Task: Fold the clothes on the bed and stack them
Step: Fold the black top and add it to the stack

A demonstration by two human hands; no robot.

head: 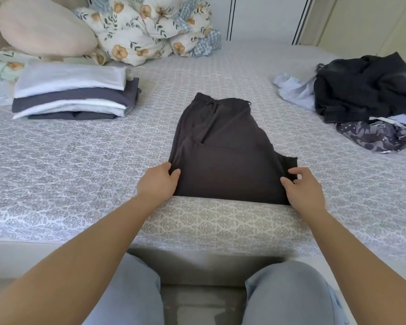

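Observation:
A dark brown pair of trousers (223, 156) lies folded over on the patterned bed (80, 160), waistband away from me, fold edge near the bed's front. My left hand (158, 182) pinches its near left corner. My right hand (302, 186) pinches the near right corner, where a lower layer sticks out. A stack of folded clothes (73, 95), white and dark grey-blue layers, sits at the left. An unfolded pile (366, 90) of dark, pale blue and patterned garments lies at the right.
A beige pillow (42, 26) and a bunched floral quilt (150, 29) lie at the head of the bed, back left. White wardrobe doors (263, 15) stand behind. My knees in pale jeans (284, 294) are against the bed's front edge.

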